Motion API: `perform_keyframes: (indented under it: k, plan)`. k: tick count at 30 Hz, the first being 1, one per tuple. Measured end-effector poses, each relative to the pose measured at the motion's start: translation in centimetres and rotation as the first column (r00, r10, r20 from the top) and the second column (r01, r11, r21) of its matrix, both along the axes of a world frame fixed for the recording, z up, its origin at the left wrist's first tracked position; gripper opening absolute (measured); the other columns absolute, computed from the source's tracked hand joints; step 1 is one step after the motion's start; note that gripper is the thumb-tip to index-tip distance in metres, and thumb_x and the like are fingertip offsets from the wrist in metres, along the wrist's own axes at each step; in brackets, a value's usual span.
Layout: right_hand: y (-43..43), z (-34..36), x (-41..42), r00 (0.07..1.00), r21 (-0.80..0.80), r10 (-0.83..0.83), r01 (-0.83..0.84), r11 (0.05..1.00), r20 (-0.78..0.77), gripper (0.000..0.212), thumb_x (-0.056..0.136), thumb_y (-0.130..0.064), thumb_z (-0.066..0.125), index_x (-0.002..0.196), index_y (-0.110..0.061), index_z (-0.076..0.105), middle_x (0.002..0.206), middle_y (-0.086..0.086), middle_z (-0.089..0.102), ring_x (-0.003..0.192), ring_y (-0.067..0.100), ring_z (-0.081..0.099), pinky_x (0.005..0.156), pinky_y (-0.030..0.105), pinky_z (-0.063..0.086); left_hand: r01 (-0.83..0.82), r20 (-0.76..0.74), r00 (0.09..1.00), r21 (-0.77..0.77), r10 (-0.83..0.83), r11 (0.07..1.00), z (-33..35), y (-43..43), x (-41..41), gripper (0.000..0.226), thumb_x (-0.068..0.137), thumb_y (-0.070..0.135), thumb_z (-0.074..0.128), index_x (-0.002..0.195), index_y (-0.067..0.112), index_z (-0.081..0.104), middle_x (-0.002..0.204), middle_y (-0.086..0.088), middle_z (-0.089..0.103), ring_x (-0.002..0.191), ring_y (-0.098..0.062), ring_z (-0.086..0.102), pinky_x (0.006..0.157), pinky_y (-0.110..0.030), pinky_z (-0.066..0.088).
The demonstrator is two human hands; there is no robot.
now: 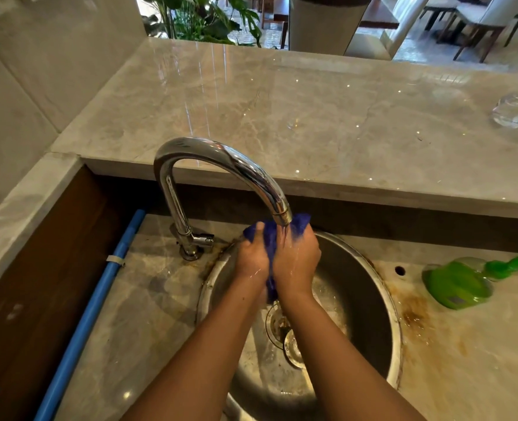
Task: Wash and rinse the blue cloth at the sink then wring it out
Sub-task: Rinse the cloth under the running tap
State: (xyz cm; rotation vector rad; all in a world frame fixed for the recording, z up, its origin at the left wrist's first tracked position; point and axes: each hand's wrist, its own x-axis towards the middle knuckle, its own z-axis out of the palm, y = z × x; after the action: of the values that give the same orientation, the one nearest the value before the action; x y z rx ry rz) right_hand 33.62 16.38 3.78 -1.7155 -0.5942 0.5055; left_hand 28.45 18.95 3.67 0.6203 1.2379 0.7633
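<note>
Along the left edge of the counter (148, 302) a blue pipe (90, 311) runs back toward the wall. The tap (221, 165) stands at the sink's back left rim, and its spout arches over the bowl. Water seems to be running from it onto the hands, which glisten wet.

The left hand (253, 259) is closed round the cloth (271, 238), with the thumb pressed on the bunched top. The cloth is a blue wad squeezed between both hands right under the spout, over the back of the sink (370, 287), and a tail of it hangs down between the wrists. The right hand (297, 259) grips it from the other side, fingers curled in.

This looks like the washing or rinsing stage, with the cloth being rubbed under the flow. No suds show, so I cannot tell whether soap has been used or is already rinsed off. The wringing is not yet done: the hands press together and are not twisting against each other.

A green bottle (458, 284) lies on its side on the counter right of the sink. A glass (514, 112) sits at the right edge of the raised ledge behind.
</note>
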Motion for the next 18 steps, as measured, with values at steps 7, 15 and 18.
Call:
perform_keyframes:
  k: [7, 15, 18]
  plan:
    - [-0.1, -1.4, 1.8, 0.992, -0.066, -0.011, 0.003, 0.998, -0.126, 0.026, 0.102, -0.031, 0.054, 0.083, -0.015, 0.059, 0.075, 0.005, 0.065, 0.066, 0.017, 0.061, 0.065, 0.035, 0.051, 0.117, -0.021, 0.993, 0.065, -0.115, 0.991, -0.3, -0.8, -0.3, 0.025, 0.100, 0.044, 0.054, 0.089, 0.024, 0.063, 0.077, -0.001, 0.076, 0.074, -0.019, 0.075, 0.079, -0.042, 0.061]
    - [-2.6, 0.6, -0.5, 0.975, 0.095, 0.203, -0.212, 0.973, 0.091, 0.025, 0.097, -0.040, 0.054, 0.083, -0.022, 0.062, 0.069, -0.011, 0.064, 0.062, 0.001, 0.060, 0.055, 0.011, 0.044, 0.096, -0.104, 0.991, 0.120, -0.084, 0.988, 0.0, -0.1, -0.2, 0.035, 0.103, 0.031, 0.046, 0.075, 0.016, 0.060, 0.055, 0.006, 0.064, 0.061, -0.015, 0.062, 0.064, -0.027, 0.052]
    - [-2.0, -0.5, 0.1, 0.979, -0.003, 0.145, -0.146, 0.989, 0.142, 0.027, 0.101, -0.029, 0.056, 0.074, -0.024, 0.058, 0.064, -0.008, 0.060, 0.059, -0.002, 0.059, 0.053, 0.012, 0.040, 0.133, -0.005, 0.991, 0.007, -0.133, 0.991, -0.2, -1.4, -0.1, 0.039, 0.104, 0.038, 0.045, 0.081, 0.014, 0.064, 0.057, 0.004, 0.069, 0.056, -0.013, 0.068, 0.045, -0.018, 0.051]
